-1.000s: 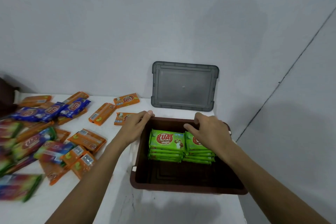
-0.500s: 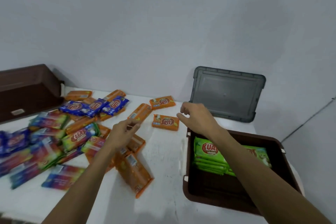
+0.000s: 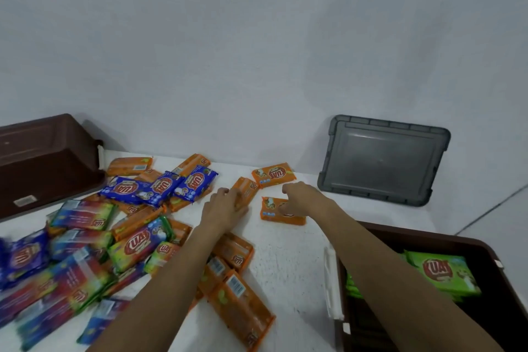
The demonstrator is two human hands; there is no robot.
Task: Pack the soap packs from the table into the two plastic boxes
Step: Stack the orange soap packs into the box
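Many soap packs lie scattered on the white table (image 3: 288,266): orange, blue (image 3: 160,186) and multicoloured ones. My left hand (image 3: 223,208) closes its fingers on an orange pack (image 3: 248,188) near the table's back. My right hand (image 3: 303,198) rests its fingertips on another orange pack (image 3: 281,213) lying flat; whether it grips the pack I cannot tell. A third orange pack (image 3: 273,174) lies just behind. The open brown box (image 3: 485,246) at lower right holds stacked green packs (image 3: 440,271). A second brown box (image 3: 48,157) stands upside down at far left.
A grey lid (image 3: 383,160) leans against the wall behind the open box. The white wall runs along the table's back edge. The table ends at the right, just beyond the open box.
The view has swung left. Both hands left the open box and reached across the table to the orange packs; the left hand has closed on one.
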